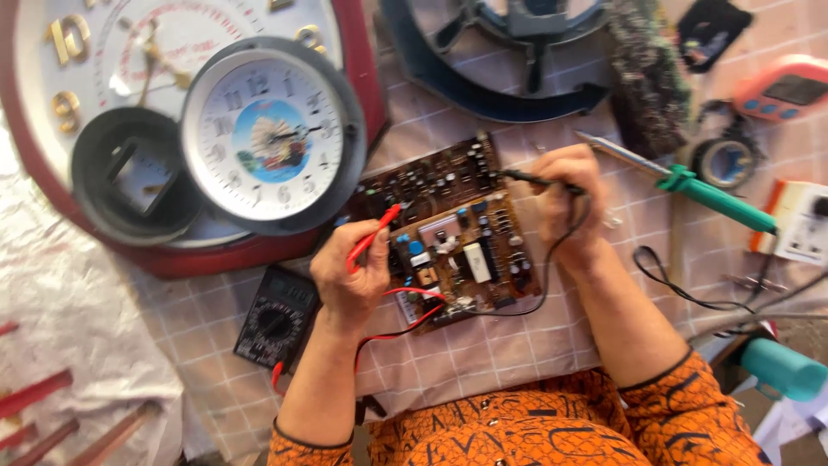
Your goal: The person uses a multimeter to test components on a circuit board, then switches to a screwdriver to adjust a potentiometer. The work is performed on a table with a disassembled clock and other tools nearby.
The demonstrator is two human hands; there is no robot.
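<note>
A brown circuit board [448, 233] crowded with small parts lies on the checked cloth in the middle. My left hand [349, 276] grips a red test probe [373, 236], its tip touching the board's left side. My right hand [565, 200] pinches a black test probe [539, 180] with its tip at the board's upper right edge. Red and black leads [414, 315] trail under the board toward a black multimeter [276, 318] lying left of my left wrist.
A large red-rimmed wall clock [172, 259] holds a smaller white clock [272, 134] and a black clock back [138, 177]. A green-handled soldering iron [690, 185] lies right of my right hand. Tape roll [726, 160], pink timer [785, 86] and a white power strip [802, 220] sit at the right.
</note>
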